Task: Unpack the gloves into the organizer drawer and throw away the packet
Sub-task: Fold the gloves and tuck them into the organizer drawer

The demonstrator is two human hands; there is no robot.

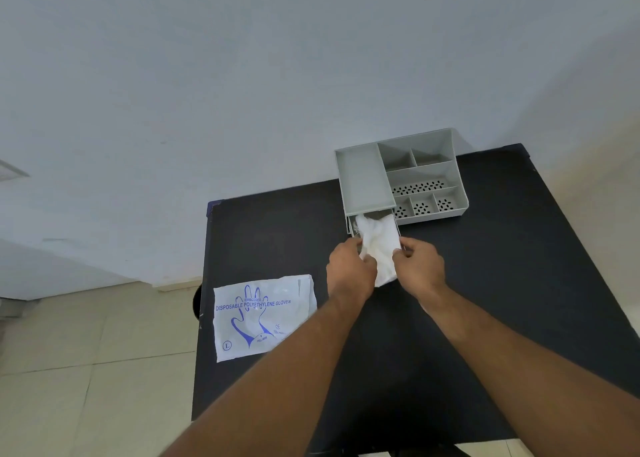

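A grey organizer [363, 179] stands at the back of the black table [519, 283], its lower drawer [350, 226] pulled out toward me. A crumpled stack of clear plastic gloves [379, 240] lies partly in the drawer and hangs over its front. My left hand [349, 271] pinches the gloves' left side; my right hand [420, 266] pinches their right side at the drawer front. The white glove packet [263, 316] with blue print lies flat near the table's left edge, apart from both hands.
The organizer's top has several open compartments, some with perforated floors [420, 186]. A pale wall rises behind the table. Beige tiled floor [86, 370] shows to the left, and a dark round object [197, 302] peeks out beside the table's left edge.
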